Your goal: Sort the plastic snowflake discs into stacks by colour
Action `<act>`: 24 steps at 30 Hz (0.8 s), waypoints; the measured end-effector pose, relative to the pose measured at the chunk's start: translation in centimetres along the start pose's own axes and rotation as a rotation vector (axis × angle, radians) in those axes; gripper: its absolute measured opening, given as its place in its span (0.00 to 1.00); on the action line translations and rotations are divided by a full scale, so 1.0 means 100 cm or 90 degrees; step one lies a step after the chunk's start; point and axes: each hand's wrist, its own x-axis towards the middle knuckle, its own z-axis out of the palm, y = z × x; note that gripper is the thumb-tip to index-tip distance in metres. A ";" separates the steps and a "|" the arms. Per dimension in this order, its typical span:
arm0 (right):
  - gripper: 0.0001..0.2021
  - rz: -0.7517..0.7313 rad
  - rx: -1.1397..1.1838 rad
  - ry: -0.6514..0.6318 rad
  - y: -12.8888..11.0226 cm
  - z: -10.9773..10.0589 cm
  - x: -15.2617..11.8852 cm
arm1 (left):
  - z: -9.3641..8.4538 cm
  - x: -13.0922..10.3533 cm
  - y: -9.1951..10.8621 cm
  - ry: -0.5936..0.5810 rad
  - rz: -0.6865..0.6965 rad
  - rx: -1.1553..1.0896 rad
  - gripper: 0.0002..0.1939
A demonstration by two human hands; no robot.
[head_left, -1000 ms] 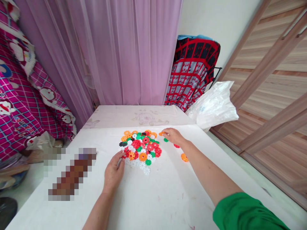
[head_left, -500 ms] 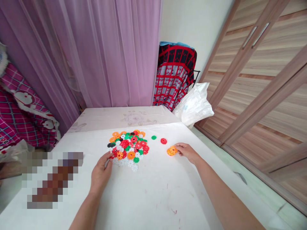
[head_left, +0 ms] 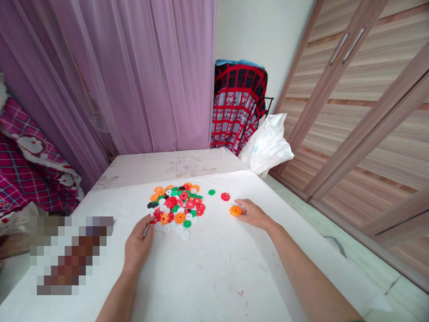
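My left hand (head_left: 139,241) rests at the left edge of a mixed pile of plastic snowflake discs (head_left: 171,203), coloured red, orange, green, white and black. Its fingertips touch the red discs there, with a gap showing between thumb and fingers and nothing gripped. My right hand (head_left: 252,214) has its thumb and fingers around a small, neat stack of orange snowflake discs (head_left: 235,211) on the white tabletop. Behind that stack lie a single red disc (head_left: 225,197) and a single green disc (head_left: 211,192), apart from each other.
The white-covered table (head_left: 187,277) has a floral cloth (head_left: 181,166) at its far end. A white plastic bag (head_left: 268,143) stands beyond the right corner. Purple curtains (head_left: 161,76) hang behind, and a wooden wardrobe (head_left: 355,116) stands right. A blurred-out patch covers the left side.
The orange discs, loosely overlapping before, now sit in an even stack under my right hand, whose fingers have spread around them. My left hand stays at the pile. The view has shifted slightly.
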 end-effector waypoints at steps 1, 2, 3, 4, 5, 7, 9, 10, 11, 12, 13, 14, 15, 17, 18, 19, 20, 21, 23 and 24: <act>0.29 -0.016 -0.021 -0.007 -0.002 0.000 0.000 | 0.000 0.000 0.001 0.000 -0.001 -0.001 0.17; 0.28 -0.029 -0.039 -0.013 -0.004 0.000 0.001 | 0.000 0.000 0.001 0.001 -0.002 -0.003 0.17; 0.27 -0.038 -0.055 -0.019 -0.006 0.000 0.002 | 0.000 0.000 0.002 0.003 -0.001 -0.006 0.17; 0.25 -0.044 -0.070 -0.028 -0.008 0.000 0.003 | 0.000 0.000 0.002 0.004 0.001 -0.009 0.17; 0.23 -0.049 -0.085 -0.036 -0.010 -0.001 0.004 | 0.000 0.000 0.002 0.004 0.003 -0.011 0.17; 0.22 -0.053 -0.118 -0.056 -0.013 -0.004 0.006 | 0.000 -0.001 0.002 0.002 0.004 -0.012 0.17; 0.24 -0.041 -0.155 -0.075 -0.017 -0.009 0.007 | 0.001 -0.001 0.002 0.001 0.002 -0.012 0.17; 0.27 -0.024 -0.179 -0.086 -0.020 -0.012 0.008 | 0.001 -0.002 0.002 0.001 0.001 -0.014 0.18; 0.29 -0.004 -0.206 -0.095 -0.024 -0.016 0.009 | 0.001 -0.002 0.002 0.000 -0.002 -0.015 0.18; 0.31 0.011 -0.234 -0.098 -0.030 -0.019 0.011 | 0.001 -0.002 0.003 -0.001 -0.004 -0.017 0.18; 0.30 0.018 -0.262 -0.092 -0.036 -0.021 0.014 | 0.001 -0.002 0.003 -0.001 -0.007 -0.019 0.18; 0.27 0.015 -0.287 -0.075 -0.044 -0.022 0.019 | 0.001 -0.001 0.003 -0.002 -0.011 -0.020 0.18; 0.23 0.005 -0.309 -0.048 -0.054 -0.021 0.025 | 0.001 -0.001 0.004 -0.004 -0.014 -0.020 0.18; 0.18 -0.007 -0.342 0.019 -0.074 -0.013 0.042 | 0.001 -0.001 0.003 -0.009 -0.018 -0.020 0.18; 0.18 0.005 -0.358 0.040 -0.083 -0.006 0.051 | 0.001 -0.001 0.003 -0.011 -0.018 -0.021 0.18; 0.18 0.016 -0.376 0.053 -0.092 0.001 0.061 | 0.001 -0.001 0.003 -0.013 -0.016 -0.022 0.18; 0.19 0.028 -0.394 0.055 -0.099 0.009 0.070 | 0.001 -0.002 0.002 -0.014 -0.016 -0.024 0.18; 0.20 0.040 -0.409 0.051 -0.104 0.016 0.077 | 0.001 -0.002 0.002 -0.015 -0.017 -0.026 0.18; 0.22 0.059 -0.431 0.038 -0.111 0.028 0.089 | 0.002 -0.003 0.001 -0.015 -0.020 -0.030 0.19; 0.22 0.068 -0.436 0.033 -0.113 0.033 0.092 | 0.002 -0.003 0.000 -0.016 -0.020 -0.031 0.19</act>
